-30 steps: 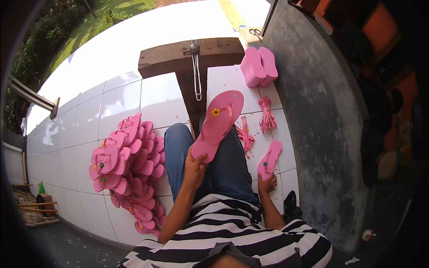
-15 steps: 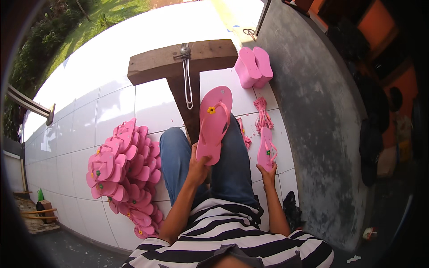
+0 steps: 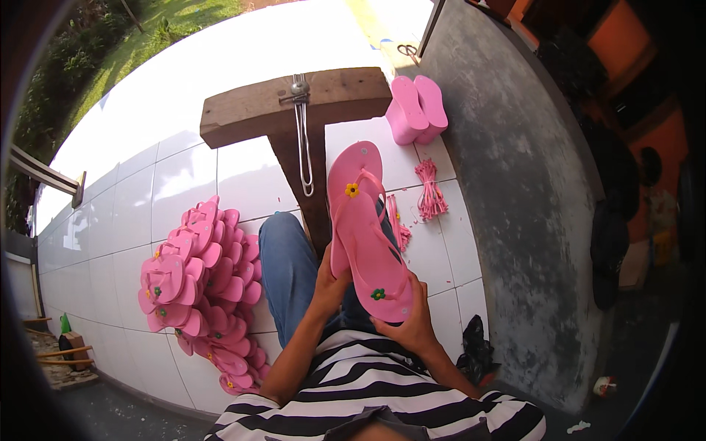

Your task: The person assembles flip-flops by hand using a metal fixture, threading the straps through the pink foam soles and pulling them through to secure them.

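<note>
My left hand (image 3: pixel 329 290) is closed on the heel end of a pink flip-flop (image 3: pixel 358 160) with a yellow flower on its strap, its toe pointing away from me. In my right hand (image 3: pixel 413 327) is another pink flip-flop (image 3: pixel 368 246), turned the opposite way, its toe end and green flower close to my fingers. This second one lies over the first, covering much of its lower part. Both are held above my lap.
Ahead stands a T-shaped wooden stand (image 3: pixel 346 95) with a long metal loop (image 3: pixel 303 147). Many pink flip-flops form a pile (image 3: pixel 228 287) at left. Pink sole stacks (image 3: pixel 409 114), a strap bundle (image 3: pixel 431 195) and a black plastic bag (image 3: pixel 478 349) lie along the grey wall (image 3: pixel 515 184).
My right hand has brought the green-flowered flip-flop in from the right, reversed it and laid it over the yellow-flowered one. My left hand keeps its hold, nearly in place.
</note>
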Tool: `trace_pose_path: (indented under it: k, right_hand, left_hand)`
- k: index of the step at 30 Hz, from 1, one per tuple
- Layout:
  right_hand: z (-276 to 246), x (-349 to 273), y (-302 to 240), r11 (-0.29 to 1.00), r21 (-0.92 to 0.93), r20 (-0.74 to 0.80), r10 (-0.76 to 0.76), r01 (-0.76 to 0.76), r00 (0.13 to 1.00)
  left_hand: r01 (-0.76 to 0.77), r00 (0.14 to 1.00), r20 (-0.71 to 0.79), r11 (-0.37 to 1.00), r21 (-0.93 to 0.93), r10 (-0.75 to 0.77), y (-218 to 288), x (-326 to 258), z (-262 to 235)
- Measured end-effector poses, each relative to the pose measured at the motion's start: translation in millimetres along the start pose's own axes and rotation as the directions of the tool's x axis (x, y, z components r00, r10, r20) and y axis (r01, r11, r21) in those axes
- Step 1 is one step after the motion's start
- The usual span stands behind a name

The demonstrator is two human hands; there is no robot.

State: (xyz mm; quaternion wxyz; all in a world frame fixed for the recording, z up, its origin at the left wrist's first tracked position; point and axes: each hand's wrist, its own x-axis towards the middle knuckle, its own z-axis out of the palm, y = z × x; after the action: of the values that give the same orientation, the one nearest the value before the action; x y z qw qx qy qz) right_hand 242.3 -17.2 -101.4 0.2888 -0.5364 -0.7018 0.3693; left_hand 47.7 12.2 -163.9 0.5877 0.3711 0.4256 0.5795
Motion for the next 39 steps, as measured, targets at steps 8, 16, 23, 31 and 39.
trace_pose_path:
  k: [8,16,23,31,39]
  right_hand:
    - [25,39,4,0.977,0.214,-0.075,0.022,-0.006,0.997]
    - [52,43,-21,0.949,0.305,0.023,-0.087,0.076,0.996]
    - [69,35,-25,0.924,0.149,0.182,-0.375,0.351,0.909]
    - [72,41,-7,0.813,0.580,0.323,-0.168,-0.055,0.931]
    - [77,36,-16,0.594,0.752,0.474,-0.188,-0.285,0.860]
  left_hand:
    - [0.131,0.985,0.103,0.990,0.059,-0.137,7,-37,-1]
    - [0.101,0.994,0.019,0.986,0.132,-0.105,35,-80,-20]
    - [0.108,0.932,-0.347,0.994,-0.003,-0.102,28,-100,-37]
    - [-0.339,0.502,-0.776,0.912,0.231,0.383,110,-84,-140]
    - [-0.412,-0.248,-0.892,0.793,0.450,0.377,132,-178,-256]
